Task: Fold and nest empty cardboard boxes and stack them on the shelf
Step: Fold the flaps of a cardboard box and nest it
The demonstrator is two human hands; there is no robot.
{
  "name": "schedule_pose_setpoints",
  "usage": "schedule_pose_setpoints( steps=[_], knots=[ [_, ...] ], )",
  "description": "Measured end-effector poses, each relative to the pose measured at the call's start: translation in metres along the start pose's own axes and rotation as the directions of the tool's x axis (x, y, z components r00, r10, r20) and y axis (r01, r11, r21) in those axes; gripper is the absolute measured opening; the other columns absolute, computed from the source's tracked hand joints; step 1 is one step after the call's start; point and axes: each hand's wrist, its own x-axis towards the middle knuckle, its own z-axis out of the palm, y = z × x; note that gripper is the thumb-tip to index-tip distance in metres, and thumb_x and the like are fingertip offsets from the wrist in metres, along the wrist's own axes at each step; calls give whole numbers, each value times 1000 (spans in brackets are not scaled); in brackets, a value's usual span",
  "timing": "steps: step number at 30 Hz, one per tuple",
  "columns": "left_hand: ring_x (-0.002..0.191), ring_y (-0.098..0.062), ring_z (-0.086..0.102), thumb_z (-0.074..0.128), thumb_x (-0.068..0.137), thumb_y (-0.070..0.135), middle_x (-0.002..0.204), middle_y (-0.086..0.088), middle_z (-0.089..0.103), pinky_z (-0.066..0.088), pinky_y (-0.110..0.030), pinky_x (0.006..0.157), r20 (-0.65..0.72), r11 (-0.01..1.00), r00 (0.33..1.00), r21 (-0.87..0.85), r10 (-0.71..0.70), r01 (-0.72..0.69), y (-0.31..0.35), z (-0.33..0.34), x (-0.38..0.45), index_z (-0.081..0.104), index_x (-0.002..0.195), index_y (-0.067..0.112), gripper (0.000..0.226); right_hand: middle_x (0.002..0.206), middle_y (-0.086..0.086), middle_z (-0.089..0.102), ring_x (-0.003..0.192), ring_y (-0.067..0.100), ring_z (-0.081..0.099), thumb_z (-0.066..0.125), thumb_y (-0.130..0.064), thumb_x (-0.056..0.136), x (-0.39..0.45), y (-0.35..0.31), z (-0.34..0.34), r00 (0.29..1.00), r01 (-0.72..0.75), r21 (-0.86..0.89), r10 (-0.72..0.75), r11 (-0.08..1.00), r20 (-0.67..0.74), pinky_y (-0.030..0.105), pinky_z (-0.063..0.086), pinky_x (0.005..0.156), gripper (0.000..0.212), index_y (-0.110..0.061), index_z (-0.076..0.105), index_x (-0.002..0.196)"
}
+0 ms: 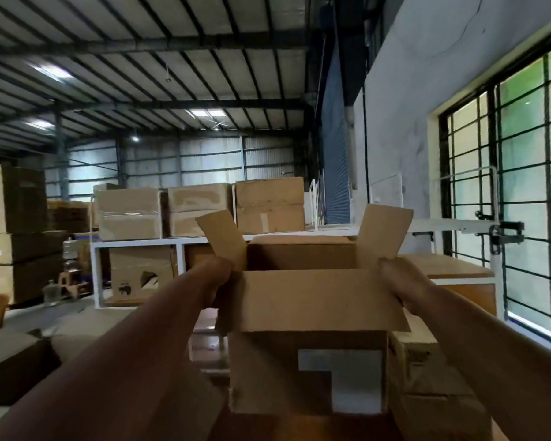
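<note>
Open box (pixel 309 345) between hands, prob. gripped.

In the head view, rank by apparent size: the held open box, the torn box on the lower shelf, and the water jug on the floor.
1. Held open box, though nearness to the camera inflates it.
2. Torn box.
3. Water jug.
</note>
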Motion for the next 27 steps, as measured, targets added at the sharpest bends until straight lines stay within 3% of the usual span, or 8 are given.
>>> schedule_pose_setpoints(
  steps=[3, 7, 11, 15, 17, 19, 23, 27],
  knots=[
    [107, -41, 72, 56, 101, 26, 115, -21, 72, 60, -54, 93, -11, 998, 999, 50, 38, -38, 16, -25, -10, 65, 120, 10, 27, 103, 16, 68, 90, 31, 65, 45, -23, 111, -6, -27, -1, 999, -31, 16, 31, 999, -24, 38, 46, 65, 21, -13, 63, 108],
    [107, -40, 72, 56, 99, 30, 115, -22, 72, 60, -55, 95, -20, 991, 995, 98, 99, -96, 30, -75, -12, 64, 121, 9, 31, 111, 18, 69, 100, 35, 66, 50, -28, 107, -19, -62, 19, 997, 51, 50, -48, 997, -63, 45, 54, 87, 26, -9, 66, 115],
    [98, -36, 73, 53, 103, 32, 110, -19, 72, 62, -45, 75, -12, 983, 985, 67, 169, -168, 32, -139, 1, 62, 123, 12, 30, 115, 16, 72, 106, 38, 70, 51, -31, 108, -40, -103, 63, 999, 44, 97, -42, 994, -17, 50, 58, 97, 28, -13, 64, 125],
    [109, -41, 72, 51, 104, 30, 119, -22, 72, 61, -51, 88, -37, 979, 979, 47, 199, -198, 13, -216, 22, 61, 122, 13, 27, 116, 15, 72, 104, 35, 69, 50, -32, 110, -71, -135, 138, 995, 100, 83, -97, 992, -32, 41, 54, 77, 31, -13, 64, 130],
    [107, -41, 71, 48, 106, 27, 116, -23, 71, 60, -45, 80, -69, 977, 975, 63, 209, -205, 0, -260, 39, 60, 121, 9, 27, 113, 12, 71, 100, 31, 68, 51, -33, 112, -88, -145, 185, 992, 126, 89, -123, 988, -39, 37, 50, 70, 30, -14, 60, 133],
    [88, -35, 69, 47, 107, 24, 99, -20, 67, 53, -39, 65, -89, 970, 968, 81, 236, -229, -15, -310, 54, 58, 118, 6, 24, 110, 10, 68, 95, 27, 66, 51, -34, 113, -106, -156, 235, 990, 135, 101, -131, 986, -46, 35, 46, 65, 31, -15, 56, 137],
    [77, -29, 65, 50, 105, 24, 90, -14, 64, 49, -37, 59, -111, 962, 960, 124, 256, -242, -40, -414, 83, 60, 116, 10, 21, 121, 11, 70, 104, 32, 68, 52, -37, 112, -136, -178, 338, 991, 120, 114, -113, 986, -70, 37, 51, 69, 42, -16, 54, 148],
    [69, -29, 61, 48, 105, 21, 82, -13, 62, 49, -35, 60, -108, 954, 953, 142, 282, -266, -64, -508, 103, 60, 105, 9, 18, 122, 12, 70, 109, 33, 68, 51, -36, 110, -157, -205, 431, 990, 131, 95, -126, 987, -61, 40, 56, 79, 40, -16, 57, 144]
  ],
)
